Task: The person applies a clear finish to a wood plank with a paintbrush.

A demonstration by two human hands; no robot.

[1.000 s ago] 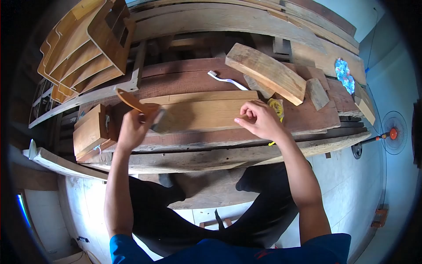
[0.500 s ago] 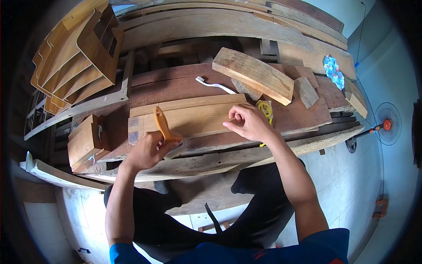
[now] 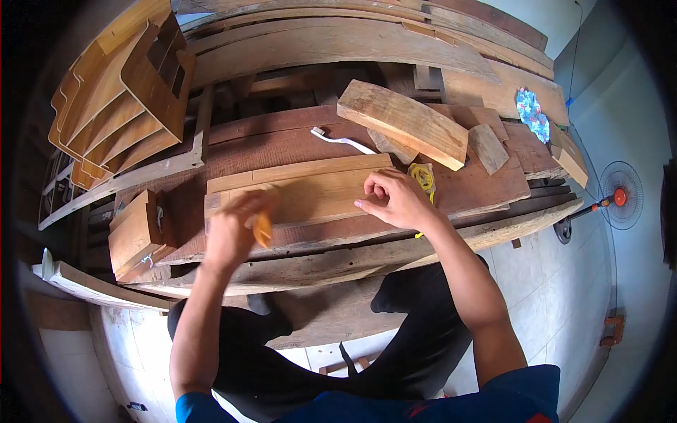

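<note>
At the bench, left fingers clamp orange tool; curled right fingers touch plank.

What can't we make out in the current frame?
Head view:
- The orange tool is blurred by motion and mostly covered by the left hand; its working end is hidden.
- The right hand has its fingers curled on the plank; whether they pinch anything is too small to tell.
- The yellow thing sits partly behind the right hand; what it is stays unclear.

Bright, even daylight; strong fisheye curvature with dark vignetted corners; left hand motion-blurred, the rest sharp.
</note>
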